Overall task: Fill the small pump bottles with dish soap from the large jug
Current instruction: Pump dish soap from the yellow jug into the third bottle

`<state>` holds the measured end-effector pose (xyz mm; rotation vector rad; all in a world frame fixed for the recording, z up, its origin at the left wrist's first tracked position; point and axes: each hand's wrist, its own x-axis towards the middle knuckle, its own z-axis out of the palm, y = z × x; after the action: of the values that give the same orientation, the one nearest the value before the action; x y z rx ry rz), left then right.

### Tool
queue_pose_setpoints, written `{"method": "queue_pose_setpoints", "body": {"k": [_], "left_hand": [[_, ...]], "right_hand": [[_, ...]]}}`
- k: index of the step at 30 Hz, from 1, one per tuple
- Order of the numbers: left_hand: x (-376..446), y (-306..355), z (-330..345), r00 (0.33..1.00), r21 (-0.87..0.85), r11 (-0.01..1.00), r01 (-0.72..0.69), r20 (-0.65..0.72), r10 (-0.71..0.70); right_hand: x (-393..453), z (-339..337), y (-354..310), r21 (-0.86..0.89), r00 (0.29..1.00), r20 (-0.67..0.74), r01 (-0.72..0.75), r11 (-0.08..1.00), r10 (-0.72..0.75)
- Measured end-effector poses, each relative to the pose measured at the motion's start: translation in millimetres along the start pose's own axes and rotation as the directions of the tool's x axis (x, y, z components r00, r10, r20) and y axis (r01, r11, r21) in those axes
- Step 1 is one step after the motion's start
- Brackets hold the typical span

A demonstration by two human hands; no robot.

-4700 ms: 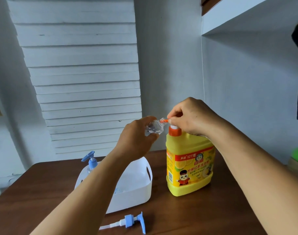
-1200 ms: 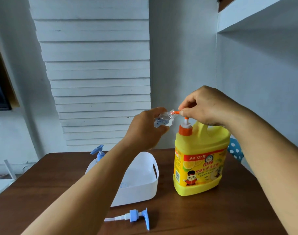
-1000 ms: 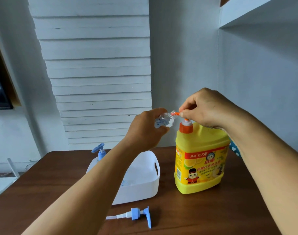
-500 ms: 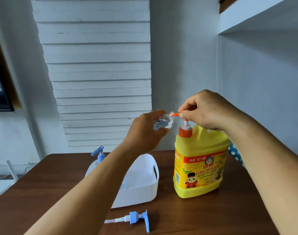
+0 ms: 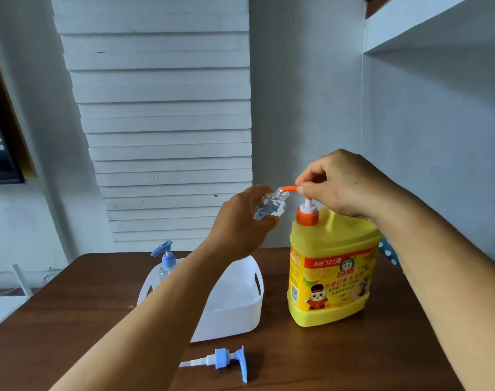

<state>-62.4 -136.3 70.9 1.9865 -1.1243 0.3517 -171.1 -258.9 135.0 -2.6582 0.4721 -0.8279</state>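
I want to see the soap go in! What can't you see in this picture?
- Small clear bottle, head view: the left hand wraps it, hiding its soap level.
- Orange pump head on the big yellow jug: the right hand covers its top.
- Inside the white plastic basket: the left forearm blocks much of it.
- Jug label print: too small to read.

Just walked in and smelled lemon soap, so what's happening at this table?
A person is refilling a small clear bottle, held in the left hand at the orange spout of the yellow jug. The right hand grips the jug's pump head. The bottle's blue pump lies loose on the table; another pump bottle stands in the white basket.
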Motion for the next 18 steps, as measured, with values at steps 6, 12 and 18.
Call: {"method": "queue_pose_setpoints", "body": {"k": [6,12,18], "left_hand": [[-3,4,5,0.978,-0.314,0.927,0.206,0.059,-0.198],[-3,5,10,0.954,-0.469,0.831,0.299,0.132,-0.268],[-5,3,13,0.951,-0.553,0.774,0.309,0.150,-0.272]], "right_hand": [[3,-1,-1,-0.005,1.000,0.001,0.008,1.000,-0.008],[3,3,-1,-0.009,1.000,-0.014,0.005,1.000,-0.005],[3,1,-1,-0.001,1.000,0.001,0.000,1.000,0.000]]}}
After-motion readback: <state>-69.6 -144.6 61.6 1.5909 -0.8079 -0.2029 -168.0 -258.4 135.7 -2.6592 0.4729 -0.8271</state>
